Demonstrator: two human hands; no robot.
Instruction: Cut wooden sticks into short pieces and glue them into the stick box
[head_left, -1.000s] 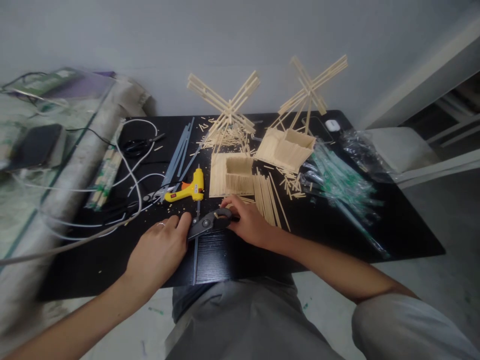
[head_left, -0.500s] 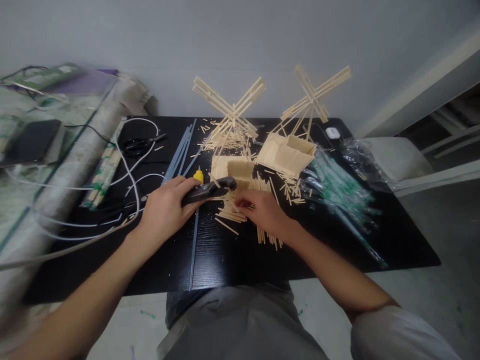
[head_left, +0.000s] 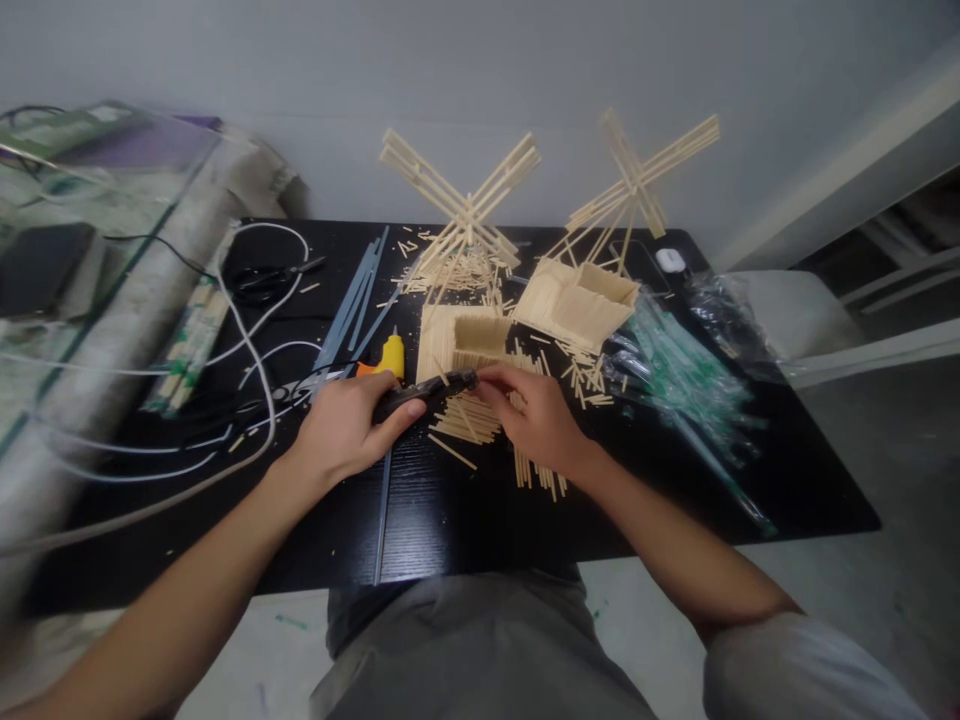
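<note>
My left hand is closed around the black handles of a pair of cutters, held just above the black table. My right hand pinches at the cutters' tip, over a loose heap of thin wooden sticks. What my right fingers grip is too small to make out. Behind the hands stands an open box of glued sticks. A yellow glue gun lies just left of it.
A second stick box and two stick windmill crosses stand at the back. Grey-blue strips, black scissors and white cables lie left. Clear bags with green sticks lie right.
My left hand took over the cutters and lifted them off the table toward the stick box. My right hand let go of the handles and moved to the cutters' tip. The stick pile got scattered.
</note>
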